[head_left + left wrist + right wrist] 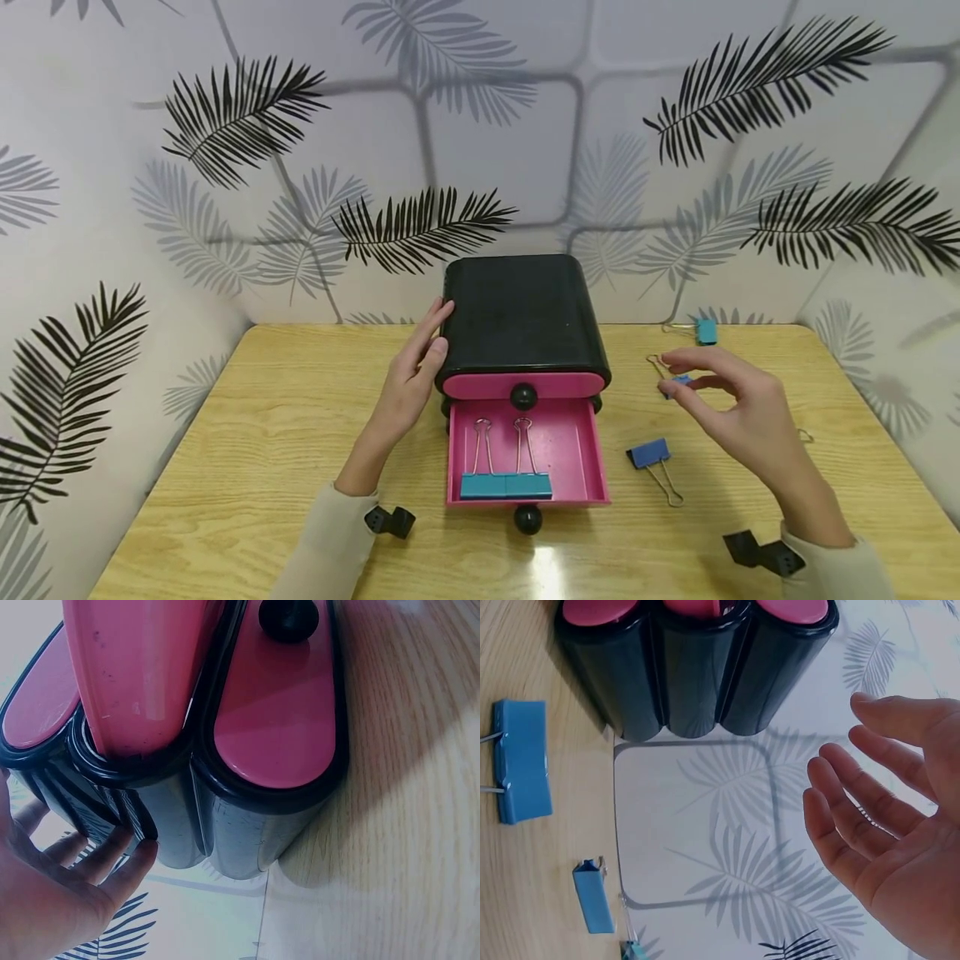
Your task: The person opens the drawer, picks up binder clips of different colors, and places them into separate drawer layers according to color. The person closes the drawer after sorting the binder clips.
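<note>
Touching the glossy black cabinet [522,312], your left hand [410,375] is extending relaxed fingers; your loosely curved right hand [738,404], grasping nothing, is hovering near a blue clip [682,380]. Inside the pink drawer [576,446], two teal clips [483,486] are lying crosswise, wire handles [518,454] pointing away from you.

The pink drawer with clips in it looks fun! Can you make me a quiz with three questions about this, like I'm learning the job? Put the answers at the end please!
1. How many teal clips lie in the open drawer?

2. True or false: the left hand is inside the open drawer.

3. Which drawer of the black cabinet is open?
A. top
B. middle
C. bottom

Key:
1. Two.
2. False; it is at the cabinet's left side.
3. B, middle.
</note>
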`<state>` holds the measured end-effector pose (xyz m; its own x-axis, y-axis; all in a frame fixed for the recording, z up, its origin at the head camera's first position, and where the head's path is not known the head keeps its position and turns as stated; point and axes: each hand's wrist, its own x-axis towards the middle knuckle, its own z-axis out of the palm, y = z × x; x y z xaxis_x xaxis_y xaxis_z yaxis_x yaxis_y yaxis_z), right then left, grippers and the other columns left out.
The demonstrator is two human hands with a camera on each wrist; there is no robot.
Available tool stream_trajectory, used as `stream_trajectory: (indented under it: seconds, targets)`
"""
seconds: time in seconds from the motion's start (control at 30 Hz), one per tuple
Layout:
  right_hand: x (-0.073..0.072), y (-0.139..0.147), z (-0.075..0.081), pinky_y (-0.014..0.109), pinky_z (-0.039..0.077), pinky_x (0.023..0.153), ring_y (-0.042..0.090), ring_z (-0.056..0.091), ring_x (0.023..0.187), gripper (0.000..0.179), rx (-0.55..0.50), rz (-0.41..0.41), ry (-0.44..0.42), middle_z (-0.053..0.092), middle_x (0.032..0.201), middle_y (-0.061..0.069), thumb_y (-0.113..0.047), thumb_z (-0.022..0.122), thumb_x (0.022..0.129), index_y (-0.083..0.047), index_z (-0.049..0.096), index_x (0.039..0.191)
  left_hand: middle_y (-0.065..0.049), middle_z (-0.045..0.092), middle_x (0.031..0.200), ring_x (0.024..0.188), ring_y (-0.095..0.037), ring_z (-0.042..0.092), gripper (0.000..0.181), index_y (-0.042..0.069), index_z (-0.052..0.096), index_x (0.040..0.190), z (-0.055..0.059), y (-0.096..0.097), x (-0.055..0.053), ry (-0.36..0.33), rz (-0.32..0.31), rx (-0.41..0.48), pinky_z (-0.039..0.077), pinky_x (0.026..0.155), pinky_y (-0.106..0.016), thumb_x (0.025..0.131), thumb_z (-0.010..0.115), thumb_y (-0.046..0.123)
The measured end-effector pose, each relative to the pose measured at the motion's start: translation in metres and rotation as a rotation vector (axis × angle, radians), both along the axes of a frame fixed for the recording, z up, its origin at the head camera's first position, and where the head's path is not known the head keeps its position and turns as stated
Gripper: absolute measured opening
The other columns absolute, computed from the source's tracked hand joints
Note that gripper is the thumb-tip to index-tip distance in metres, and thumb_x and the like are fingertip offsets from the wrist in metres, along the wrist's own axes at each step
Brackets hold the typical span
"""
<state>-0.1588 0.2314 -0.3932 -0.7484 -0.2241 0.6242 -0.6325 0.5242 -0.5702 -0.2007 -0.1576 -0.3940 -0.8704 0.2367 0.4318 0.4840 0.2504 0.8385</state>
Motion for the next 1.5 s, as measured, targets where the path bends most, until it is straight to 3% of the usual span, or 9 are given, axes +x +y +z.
stream_trajectory:
  seconds: [0.2, 0.43, 0.53, 0.77, 1.07, 1.3, 1.5]
  targets:
    - [-0.006, 0.003, -0.007, 0.014, 0.054, 0.079, 0.003, 0.066, 0.1, 0.049, 0.006, -0.03, 0.02, 0.072, 0.111, 0.0, 0.016, 0.08, 0.077, -0.006, 0.073, 0.121, -0.02, 0.026, 0.166, 0.154, -0.031, 0.025, 0.05, 0.0, 0.04, 0.156, -0.001, -0.001, 0.0, 0.008, 0.006, 0.001, 0.026, 0.121, -0.053, 0.107, 0.044, 0.008]
    - [-0.012, 0.009, -0.016, 0.013, 0.054, 0.081, 0.004, 0.064, 0.104, 0.051, 0.003, -0.057, -0.015, 0.07, 0.118, 0.003, 0.014, 0.079, 0.08, -0.003, 0.07, 0.126, -0.005, 0.026, 0.168, 0.153, -0.015, 0.025, 0.051, 0.02, 0.041, 0.159, -0.035, -0.008, -0.022, 0.054, 0.006, -0.004, 0.028, 0.121, -0.05, 0.109, 0.045, 0.019]
    - [-0.014, 0.011, -0.02, 0.012, 0.053, 0.083, 0.002, 0.062, 0.108, 0.054, 0.012, -0.073, -0.032, 0.068, 0.123, 0.006, 0.011, 0.08, 0.081, -0.004, 0.068, 0.131, -0.009, 0.025, 0.168, 0.154, -0.021, 0.024, 0.051, 0.013, 0.04, 0.159, -0.029, -0.006, -0.018, 0.038, 0.004, 0.0, 0.026, 0.121, -0.053, 0.108, 0.045, 0.013]
    - [-0.019, 0.014, -0.025, 0.01, 0.05, 0.084, 0.009, 0.06, 0.112, 0.059, 0.031, -0.109, -0.06, 0.064, 0.129, 0.005, 0.004, 0.082, 0.083, -0.009, 0.064, 0.137, -0.018, 0.026, 0.167, 0.154, -0.031, 0.025, 0.05, 0.001, 0.04, 0.157, -0.002, 0.0, -0.001, 0.003, 0.005, -0.006, 0.026, 0.121, -0.053, 0.107, 0.044, 0.009]
    - [-0.021, 0.017, -0.028, 0.009, 0.047, 0.086, 0.002, 0.055, 0.117, 0.062, 0.008, -0.112, -0.113, 0.061, 0.135, 0.009, 0.003, 0.081, 0.084, -0.009, 0.061, 0.142, -0.014, 0.026, 0.167, 0.154, -0.029, 0.024, 0.05, 0.002, 0.039, 0.157, 0.0, 0.0, 0.0, 0.002, 0.002, -0.006, 0.025, 0.122, -0.051, 0.108, 0.044, 0.01]
    - [-0.025, 0.023, -0.031, 0.011, 0.049, 0.087, 0.006, 0.056, 0.12, 0.058, -0.081, -0.093, -0.184, 0.058, 0.14, 0.012, 0.004, 0.076, 0.089, -0.008, 0.059, 0.144, -0.017, 0.025, 0.167, 0.154, -0.03, 0.024, 0.05, 0.002, 0.039, 0.157, -0.001, -0.001, 0.001, -0.001, 0.007, -0.009, 0.024, 0.122, -0.051, 0.108, 0.044, 0.011]
    - [-0.027, 0.027, -0.031, 0.012, 0.049, 0.087, 0.009, 0.056, 0.118, 0.054, -0.087, -0.103, -0.208, 0.058, 0.14, 0.011, -0.001, 0.076, 0.091, -0.008, 0.059, 0.142, -0.019, 0.025, 0.167, 0.154, -0.03, 0.023, 0.051, 0.001, 0.038, 0.157, 0.0, -0.001, 0.001, 0.001, 0.002, -0.011, 0.023, 0.123, -0.05, 0.108, 0.044, 0.011]
